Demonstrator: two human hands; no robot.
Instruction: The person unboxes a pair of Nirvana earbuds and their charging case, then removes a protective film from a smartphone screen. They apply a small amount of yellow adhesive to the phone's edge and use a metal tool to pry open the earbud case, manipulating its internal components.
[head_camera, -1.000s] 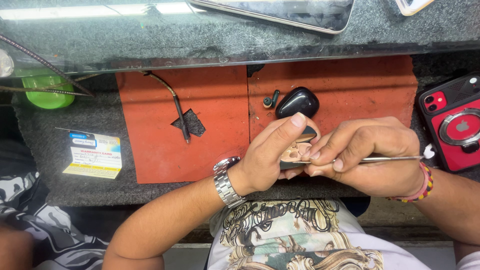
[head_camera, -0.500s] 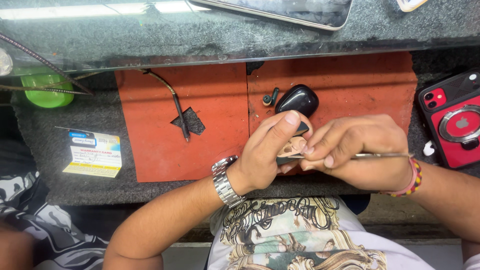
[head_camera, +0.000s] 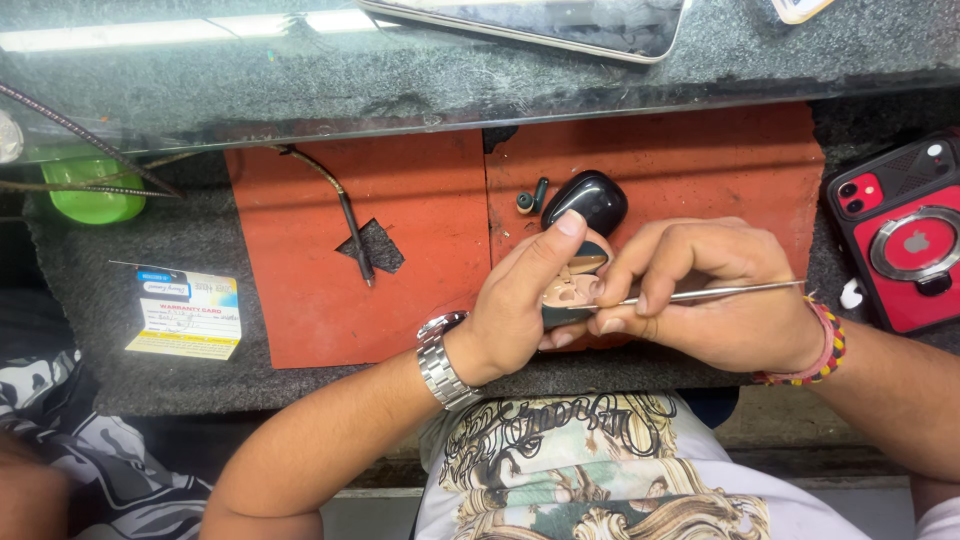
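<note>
My left hand (head_camera: 520, 305) grips an open earbud charging case (head_camera: 572, 285), dark outside with a beige inside, over the front edge of the red mat (head_camera: 400, 230). My right hand (head_camera: 700, 295) pinches a thin metal pick (head_camera: 720, 292), whose tip rests at the case's beige inner tray. The case's dark lid (head_camera: 587, 198) stands tipped back just behind my fingers. A small dark earbud (head_camera: 531, 197) lies on the mat to the left of the lid.
A thin probe with a cable (head_camera: 350, 235) lies across the mat near a torn hole. A red phone (head_camera: 900, 235) sits at right, a printed card (head_camera: 185, 312) and a green object (head_camera: 92, 195) at left. A dark tablet (head_camera: 540, 20) rests on the glass shelf behind.
The pick in my right hand has shifted slightly and its tip now sits inside the case. My left hand keeps its hold on the case.
</note>
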